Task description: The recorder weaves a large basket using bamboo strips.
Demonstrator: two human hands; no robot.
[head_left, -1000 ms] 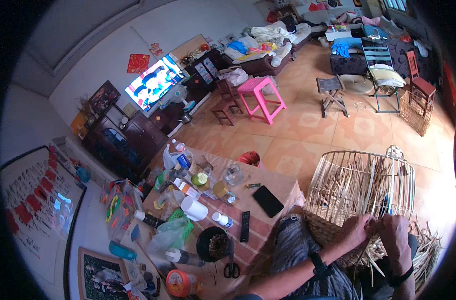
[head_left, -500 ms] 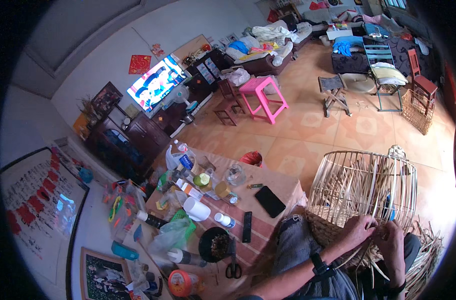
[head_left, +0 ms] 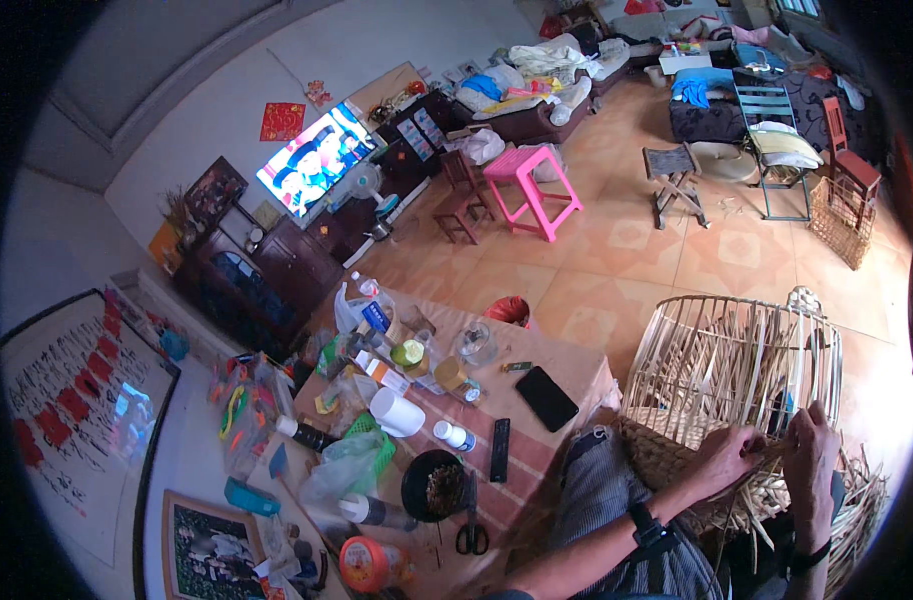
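A partly woven basket (head_left: 665,448) leans against my legs, its long pale strips (head_left: 717,340) standing up like a cage. Near its woven edge, my left hand (head_left: 727,458) has its fingers pinched together at a thin strip. My right hand (head_left: 812,455) is raised just to the right of it, fingertips pressed together; a strip seems to be between them, but it is too small to make out fully. Loose strip ends (head_left: 762,500) hang below and between the hands. A dark band is on each wrist.
To the left, a table (head_left: 567,350) holds a phone (head_left: 546,400), a remote (head_left: 500,450), scissors (head_left: 472,540), a dark bowl (head_left: 437,485) and several bottles. More loose strips (head_left: 862,510) lie at the far right. A pink stool (head_left: 525,170) and a folding stool (head_left: 673,175) stand farther off.
My right hand has risen and shifted right, away from the left hand. The left hand has turned slightly at the edge. The whole view has shifted a little.
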